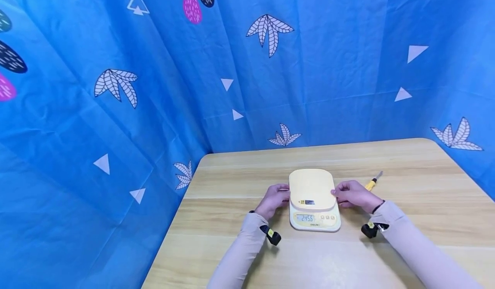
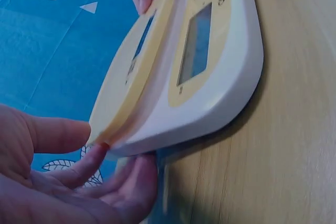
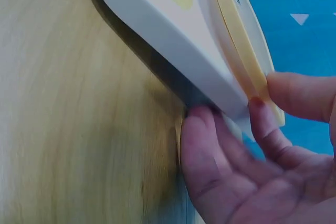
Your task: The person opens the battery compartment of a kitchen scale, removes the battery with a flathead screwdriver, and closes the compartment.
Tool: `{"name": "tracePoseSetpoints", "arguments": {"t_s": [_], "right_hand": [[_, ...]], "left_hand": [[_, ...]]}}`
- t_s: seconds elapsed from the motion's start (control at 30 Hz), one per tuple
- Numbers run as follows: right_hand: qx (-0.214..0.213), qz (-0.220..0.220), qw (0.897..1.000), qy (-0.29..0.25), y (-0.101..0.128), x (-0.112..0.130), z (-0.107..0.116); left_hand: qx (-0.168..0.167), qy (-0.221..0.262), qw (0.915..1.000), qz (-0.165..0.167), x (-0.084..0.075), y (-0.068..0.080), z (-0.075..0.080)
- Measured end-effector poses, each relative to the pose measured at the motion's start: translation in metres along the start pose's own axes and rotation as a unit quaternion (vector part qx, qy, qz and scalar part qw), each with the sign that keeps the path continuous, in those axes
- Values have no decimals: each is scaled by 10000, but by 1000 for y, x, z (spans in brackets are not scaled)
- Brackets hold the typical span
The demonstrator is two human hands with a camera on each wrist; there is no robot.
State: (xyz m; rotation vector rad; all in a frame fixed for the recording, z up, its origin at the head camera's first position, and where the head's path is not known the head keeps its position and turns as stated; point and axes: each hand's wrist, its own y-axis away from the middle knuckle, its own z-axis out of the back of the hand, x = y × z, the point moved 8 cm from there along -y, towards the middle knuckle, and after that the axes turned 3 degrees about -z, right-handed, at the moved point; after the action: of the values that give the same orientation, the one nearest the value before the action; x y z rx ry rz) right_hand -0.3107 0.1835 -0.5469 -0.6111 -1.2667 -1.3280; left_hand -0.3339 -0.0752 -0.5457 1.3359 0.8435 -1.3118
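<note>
A kitchen scale (image 1: 315, 222) with a white base and a pale yellow weighing plate (image 1: 311, 186) sits on the table. Its lit display (image 1: 304, 218) shows digits that look like 245.6. On the plate's left edge, my left hand (image 1: 273, 199) pinches with the thumb above and the index finger below; its other fingers (image 2: 137, 182) are beside the base. My right hand (image 1: 356, 194) pinches the right edge the same way, as the right wrist view shows, with its lower fingers (image 3: 202, 145) by the base's underside. Whether the plate is lifted off the base I cannot tell.
A yellow-handled screwdriver (image 1: 371, 184) lies on the wooden table (image 1: 232, 173) just beyond the right hand. Blue patterned curtains (image 1: 328, 87) hang behind the table and along its left side.
</note>
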Motion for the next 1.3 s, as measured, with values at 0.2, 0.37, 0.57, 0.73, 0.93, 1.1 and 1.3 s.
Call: {"name": "tracePoseSetpoints", "arguments": {"t_s": [0.2,0.37,0.57,0.73,0.93,1.1,1.3], "right_hand": [[296,82,9988,-377,1,-2,-2],[408,278,9970,-590,3,3,0],[449,499,9943,-834,2,14,5],[490,732,9909,-1019,3,23,8],[721,1043,9881,-870,8,34,10],[577,1154,9902,-541,11,42,16],[666,1382,9873,-421,17,54,19]], "left_hand": [[36,110,9999,-45,0,1,2],[52,68,9996,-261,-5,-1,7],[131,191,9988,-436,-13,-4,14],[269,287,9980,-486,-22,-6,18],[426,78,9970,-643,-32,-5,20],[568,-193,9942,-891,-43,-3,21],[768,-322,9903,-1116,-55,-1,25]]}}
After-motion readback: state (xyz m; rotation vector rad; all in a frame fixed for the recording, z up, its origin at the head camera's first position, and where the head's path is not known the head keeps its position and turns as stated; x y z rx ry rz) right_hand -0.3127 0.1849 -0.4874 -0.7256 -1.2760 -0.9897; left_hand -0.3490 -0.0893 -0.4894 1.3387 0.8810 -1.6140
